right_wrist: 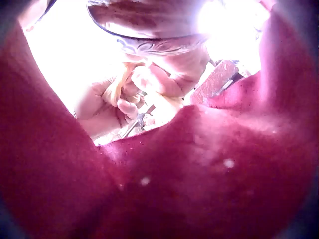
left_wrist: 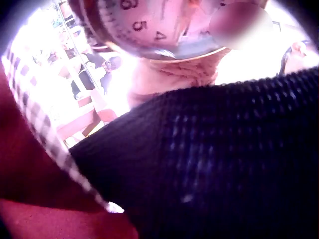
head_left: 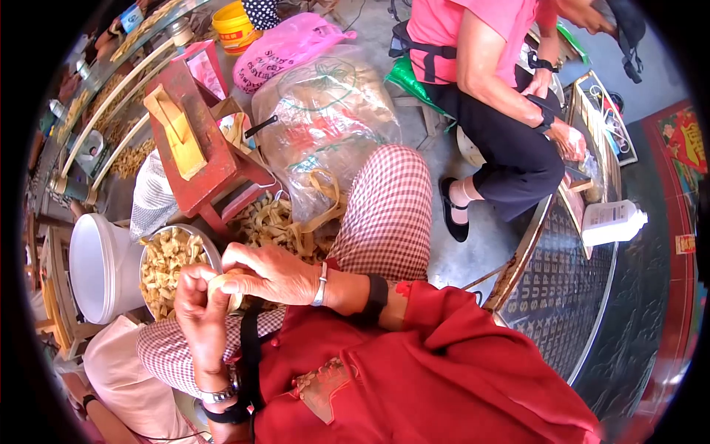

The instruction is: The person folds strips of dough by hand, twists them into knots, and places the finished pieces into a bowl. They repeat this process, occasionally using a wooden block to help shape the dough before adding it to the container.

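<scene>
In front of the red shirt, my two hands meet and work on a pale yellow, pliable strip (right_wrist: 115, 90). My left hand (head_left: 201, 309) pinches it from the near side, fingers curled. From the right, my right hand (head_left: 274, 275) grips it with thumb and bent fingers. Only a bit of the strip shows below the right thumb in the head view. Just beyond the hands stands a round tub (head_left: 215, 256) heaped with small tan folded pieces (head_left: 171, 266). A watch (left_wrist: 164, 30) and dark band (left_wrist: 209, 159) block most of the left wrist view.
A red wooden bench (head_left: 166, 140) bears a yellowish wooden block tool (head_left: 176, 133). Loose strips (head_left: 270, 226) lie beneath it, beside a big clear plastic bag (head_left: 325, 111). A white bucket (head_left: 103, 266) is at left. Another person (head_left: 495, 89) sits at right near a white jug (head_left: 610, 222).
</scene>
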Motion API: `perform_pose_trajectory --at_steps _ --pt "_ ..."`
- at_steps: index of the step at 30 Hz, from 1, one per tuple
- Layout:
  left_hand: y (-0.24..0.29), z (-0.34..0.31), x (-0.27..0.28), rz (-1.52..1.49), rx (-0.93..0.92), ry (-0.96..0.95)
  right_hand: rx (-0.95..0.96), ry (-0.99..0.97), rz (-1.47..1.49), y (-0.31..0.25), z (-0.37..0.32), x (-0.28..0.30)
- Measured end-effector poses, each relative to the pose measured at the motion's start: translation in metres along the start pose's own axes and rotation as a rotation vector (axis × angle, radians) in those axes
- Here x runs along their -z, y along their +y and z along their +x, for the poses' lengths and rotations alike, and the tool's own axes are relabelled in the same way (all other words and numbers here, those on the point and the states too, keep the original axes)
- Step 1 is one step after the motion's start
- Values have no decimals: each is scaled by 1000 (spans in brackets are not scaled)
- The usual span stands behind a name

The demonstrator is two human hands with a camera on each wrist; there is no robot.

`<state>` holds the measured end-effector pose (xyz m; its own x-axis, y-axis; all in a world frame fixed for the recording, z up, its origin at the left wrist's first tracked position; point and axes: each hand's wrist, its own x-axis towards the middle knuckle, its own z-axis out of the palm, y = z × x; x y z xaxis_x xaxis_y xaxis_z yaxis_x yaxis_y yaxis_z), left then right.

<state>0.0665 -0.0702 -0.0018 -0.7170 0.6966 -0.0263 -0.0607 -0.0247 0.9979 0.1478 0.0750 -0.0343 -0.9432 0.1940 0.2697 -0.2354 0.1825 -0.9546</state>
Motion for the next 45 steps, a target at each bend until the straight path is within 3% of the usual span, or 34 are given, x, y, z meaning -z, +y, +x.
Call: perform_pose_trajectory --at_steps 3,5,7,14,16,18,22,26,28,29,32,33,34,36,39,42,45 --pt "11 4 9 -350 99 -122 150 45 -23 -11 1 -1" --pt "16 1 4 -432 124 -121 209 72 -29 -14 3 -3" --pt "17 -2 3 -541 141 -121 186 48 25 -16 5 -1" --pt "29 -10 -1 -488 139 -189 170 9 99 -22 5 4" --pt "29 -9 -1 -392 94 -229 87 -46 139 -24 1 8" --pt "30 -9 -2 -294 49 -260 169 33 39 -21 0 9" --pt "27 -10 -18 33 -33 -60 84 135 -13 -11 -8 5" --pt "22 4 -15 444 -364 -121 -97 102 142 -21 -5 7" --pt "18 11 -17 440 -345 -156 -111 74 110 -19 -3 7" --pt "12 13 -16 400 -332 -159 -141 109 94 -16 -4 7" --pt "12 9 -11 131 38 -170 -251 189 147 -14 -5 7" --pt "-4 9 -6 -145 155 -212 -298 205 229 -17 -5 9" --pt "-2 8 -6 -308 208 -239 -120 282 299 -10 -1 3" --pt "3 7 -8 -637 310 -288 61 290 52 -10 0 6" --pt "10 11 -5 -718 313 -311 18 162 42 -1 -8 18" --pt "4 16 11 -866 257 -318 -4 94 -229 -10 -13 37" --pt "12 18 26 -855 232 -249 5 76 -173 -10 -17 57"
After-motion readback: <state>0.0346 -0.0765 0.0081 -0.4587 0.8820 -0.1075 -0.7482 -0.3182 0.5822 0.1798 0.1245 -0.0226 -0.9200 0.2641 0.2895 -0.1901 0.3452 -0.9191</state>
